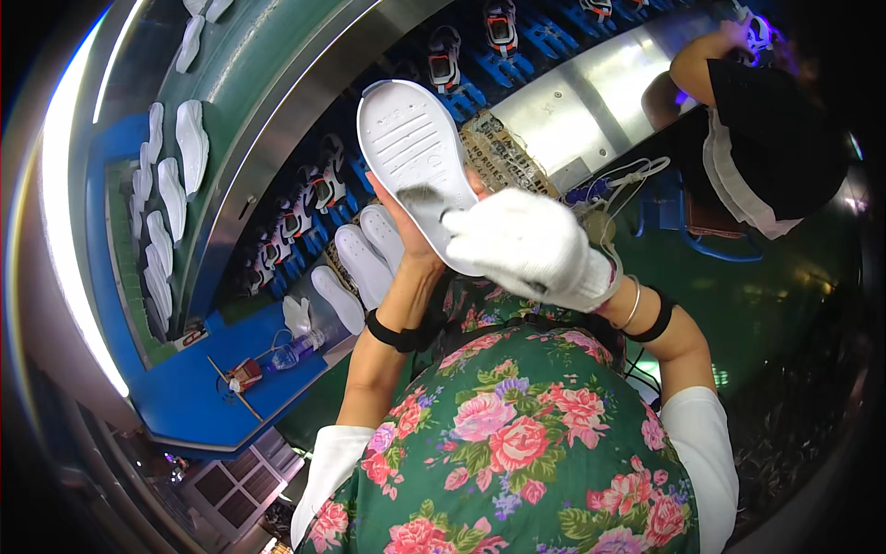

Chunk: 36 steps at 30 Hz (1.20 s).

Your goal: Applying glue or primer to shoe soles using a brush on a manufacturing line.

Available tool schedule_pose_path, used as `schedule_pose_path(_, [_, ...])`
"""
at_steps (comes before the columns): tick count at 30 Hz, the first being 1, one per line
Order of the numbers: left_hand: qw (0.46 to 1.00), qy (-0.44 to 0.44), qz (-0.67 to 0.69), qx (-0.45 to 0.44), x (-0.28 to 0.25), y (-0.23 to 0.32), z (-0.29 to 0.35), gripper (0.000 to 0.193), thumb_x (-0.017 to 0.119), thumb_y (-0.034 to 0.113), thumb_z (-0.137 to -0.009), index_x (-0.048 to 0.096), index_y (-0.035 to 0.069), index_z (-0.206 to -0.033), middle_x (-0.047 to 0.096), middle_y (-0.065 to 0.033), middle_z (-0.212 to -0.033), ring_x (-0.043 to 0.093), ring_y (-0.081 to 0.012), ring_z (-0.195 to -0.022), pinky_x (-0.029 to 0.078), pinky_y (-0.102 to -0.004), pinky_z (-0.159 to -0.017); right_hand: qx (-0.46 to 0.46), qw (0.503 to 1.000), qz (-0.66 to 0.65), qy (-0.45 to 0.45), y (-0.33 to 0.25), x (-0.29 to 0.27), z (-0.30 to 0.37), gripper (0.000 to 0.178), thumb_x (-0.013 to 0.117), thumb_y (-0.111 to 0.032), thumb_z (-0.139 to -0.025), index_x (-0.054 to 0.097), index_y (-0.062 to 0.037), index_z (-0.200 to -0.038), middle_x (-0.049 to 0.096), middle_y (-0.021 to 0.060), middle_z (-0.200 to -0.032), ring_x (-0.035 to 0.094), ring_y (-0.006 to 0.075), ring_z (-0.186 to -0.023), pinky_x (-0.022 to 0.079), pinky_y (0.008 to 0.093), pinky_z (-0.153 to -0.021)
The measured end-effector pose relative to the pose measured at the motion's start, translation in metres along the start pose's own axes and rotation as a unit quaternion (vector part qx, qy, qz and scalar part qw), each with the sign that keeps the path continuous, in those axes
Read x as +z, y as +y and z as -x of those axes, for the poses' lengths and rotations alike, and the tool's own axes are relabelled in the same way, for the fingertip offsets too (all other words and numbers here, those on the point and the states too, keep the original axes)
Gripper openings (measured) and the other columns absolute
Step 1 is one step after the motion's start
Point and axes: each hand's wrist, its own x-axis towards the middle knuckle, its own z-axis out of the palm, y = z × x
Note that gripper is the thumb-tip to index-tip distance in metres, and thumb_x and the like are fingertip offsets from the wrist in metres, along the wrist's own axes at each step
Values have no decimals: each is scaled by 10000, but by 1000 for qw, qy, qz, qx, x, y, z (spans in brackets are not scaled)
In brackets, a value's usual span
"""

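A white shoe sole (401, 138) is held up in front of me, its hollow inner face with raised ribs toward me. My left hand (406, 231) is bare and wrapped round the sole from beneath, with fingertips showing at its right edge. My right hand (531, 245), in a white knitted glove, is closed over the heel half. From its fingers a small brush with greyish bristles (423, 196) reaches into the middle of the sole. The glove covers most of the brush's handle. Several more white soles (363, 263) stand just left of my left wrist.
Ahead, a curved line carries shoe uppers (444, 60) on blue holders, behind a metal edge (563, 115). White soles (192, 148) ride a green belt at left. A blue table (198, 397) bears a bottle (297, 349). A co-worker in black (784, 138) is at upper right.
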Motion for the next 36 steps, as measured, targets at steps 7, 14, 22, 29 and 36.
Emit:
schedule_pose_path(7, [998, -51, 24, 20, -15, 5, -6, 1115, 219, 973, -738, 551, -1, -1168, 634, -186, -922, 625, -338, -816, 537, -449, -690, 83, 991, -91, 44, 1, -9, -3, 225, 780, -57, -721, 750, -86, -942, 739, 116, -1017, 699, 279, -840, 558, 354, -744])
schedule_pose_path(14, [996, -39, 66, 53, -16, 12, -13, 1003, 290, 936, -775, 523, 77, -1238, 569, -138, -897, 530, -252, -749, 442, -395, -682, 79, 972, -223, -1, -1, 0, 7, 212, 761, -70, -763, 737, -94, -972, 742, 68, -976, 699, 251, -834, 558, 345, -719])
schedule_pose_path(22, [998, -35, 45, 18, -16, 21, -23, 983, 333, 926, -778, 462, 121, -1326, 482, -98, -862, 458, -196, -672, 396, -354, -682, 77, 985, -153, -16, -8, 5, 19, 217, 775, -71, -756, 740, -87, -969, 734, 116, -1002, 694, 259, -820, 558, 352, -714])
schedule_pose_path(29, [995, -58, -10, -82, -15, 28, -33, 1048, 325, 939, -760, 469, 79, -1340, 517, -143, -917, 552, -255, -640, 433, -392, -625, 5, 999, -11, -38, -3, 7, 28, 225, 762, -75, -756, 720, -64, -977, 721, 125, -1050, 681, 269, -864, 549, 375, -724])
schedule_pose_path(36, [957, -147, 30, -248, -36, 30, -41, 1082, 357, 909, -756, 484, 50, -1402, 651, -236, -1036, 702, -387, -779, 604, -471, -646, 22, 985, -158, -69, 4, -1, 20, 250, 760, -63, -728, 716, -78, -974, 713, 93, -1058, 670, 272, -834, 553, 362, -710])
